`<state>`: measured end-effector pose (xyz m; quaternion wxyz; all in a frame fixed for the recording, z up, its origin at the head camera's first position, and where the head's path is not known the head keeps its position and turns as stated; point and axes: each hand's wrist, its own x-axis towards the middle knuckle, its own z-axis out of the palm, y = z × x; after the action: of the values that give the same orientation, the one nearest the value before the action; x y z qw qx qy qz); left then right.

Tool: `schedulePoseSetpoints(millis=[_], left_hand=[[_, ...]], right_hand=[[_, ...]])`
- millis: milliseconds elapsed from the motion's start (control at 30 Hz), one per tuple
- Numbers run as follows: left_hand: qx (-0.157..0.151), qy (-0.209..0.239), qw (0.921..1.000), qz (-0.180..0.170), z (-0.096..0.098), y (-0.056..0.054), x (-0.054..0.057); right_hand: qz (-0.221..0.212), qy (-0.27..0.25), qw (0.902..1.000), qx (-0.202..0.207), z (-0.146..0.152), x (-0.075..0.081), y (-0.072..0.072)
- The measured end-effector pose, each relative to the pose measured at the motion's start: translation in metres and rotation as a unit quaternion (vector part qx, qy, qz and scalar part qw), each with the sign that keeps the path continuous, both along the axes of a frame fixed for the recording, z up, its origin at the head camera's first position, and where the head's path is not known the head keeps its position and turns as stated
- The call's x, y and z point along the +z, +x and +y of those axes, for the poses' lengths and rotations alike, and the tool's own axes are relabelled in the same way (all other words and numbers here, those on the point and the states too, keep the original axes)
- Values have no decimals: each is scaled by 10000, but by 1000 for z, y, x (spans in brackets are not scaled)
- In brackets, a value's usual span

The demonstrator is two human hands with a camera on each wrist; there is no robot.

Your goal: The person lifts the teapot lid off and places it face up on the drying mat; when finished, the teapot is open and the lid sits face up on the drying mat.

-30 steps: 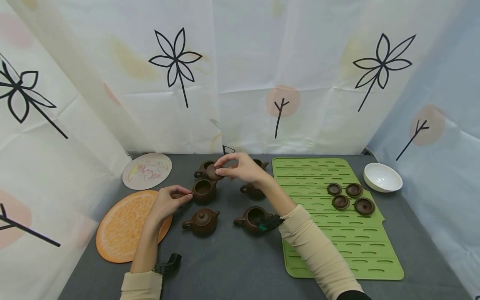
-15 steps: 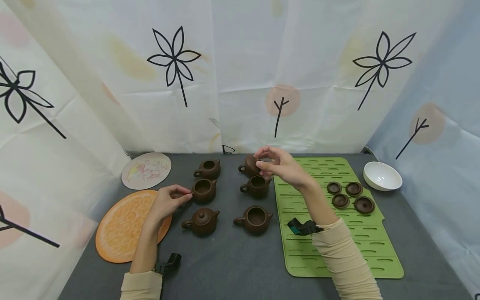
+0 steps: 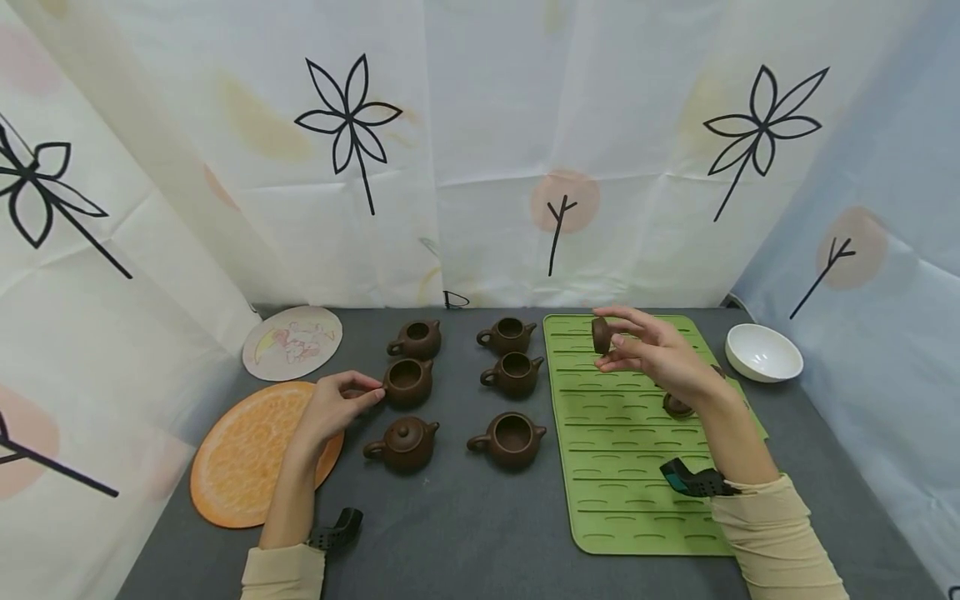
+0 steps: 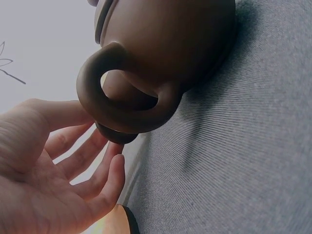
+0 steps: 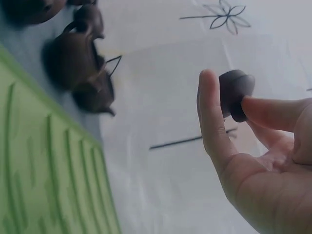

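Note:
My left hand (image 3: 337, 407) pinches the handle of a brown lidless teapot (image 3: 417, 393), the middle one of the left column. Over the green mat, my right hand (image 3: 660, 354) holds a small brown teapot lid (image 3: 601, 336) up on edge between thumb and fingers; the right wrist view shows this lid (image 5: 233, 90) too. In front of the left hand stands a teapot with its lid on (image 3: 405, 446), whose handle (image 4: 92, 92) looms large in the left wrist view. Other lidless teapots include the rear left (image 3: 426, 343), rear right (image 3: 510, 337), middle right (image 3: 513, 379) and front right (image 3: 513, 450).
The green ridged mat (image 3: 637, 467) lies on the right of the grey table. Several lids (image 3: 678, 407) rest on it, partly hidden by my right hand. A white bowl (image 3: 763, 354) stands beyond. On the left are an orange-slice placemat (image 3: 240, 467) and a pale round mat (image 3: 292, 343).
Holding the lid, my right hand has swept rightward from beside the rear left teapot, past the rear right one, to above the green mat. My left hand has stayed at the teapot handle.

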<state>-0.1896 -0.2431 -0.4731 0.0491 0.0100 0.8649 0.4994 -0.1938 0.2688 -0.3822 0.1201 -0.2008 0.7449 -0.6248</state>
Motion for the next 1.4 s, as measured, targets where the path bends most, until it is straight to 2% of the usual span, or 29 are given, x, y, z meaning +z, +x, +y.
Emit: schedulePoseSetpoints(millis=[100,200,367,467,567,700,967,1200,1400], left_hand=[[-35,-17,10000,54,0,1,0],[-42,-12,9999,116,0,1,-1],[-8,-3,9999,167,0,1,-2],[20,-20,9998,210,0,1,-2],[41,-78,9996,262,0,2,-3],[66,-175,9992,352,-1,4,-4],[205,-396,9980,445,-5,15,0],[169,-518,9979,357,-10,27,6],[57,-260,9993,260,-14,39,7]], right_hand=[[-150,-229,9996,-74,15,-8,7],[-292,-236,9989,-276,28,-17,15],[-319,246,9954,-868,43,-29,24],[-305,638,9918,-1069,49,-36,27],[-419,871,9905,-982,55,-45,29],[-653,930,9908,-736,59,-55,33],[-818,1068,9892,-583,64,-70,35],[-874,1353,9856,-507,65,-76,35],[-862,1472,9839,-533,64,-75,37]])
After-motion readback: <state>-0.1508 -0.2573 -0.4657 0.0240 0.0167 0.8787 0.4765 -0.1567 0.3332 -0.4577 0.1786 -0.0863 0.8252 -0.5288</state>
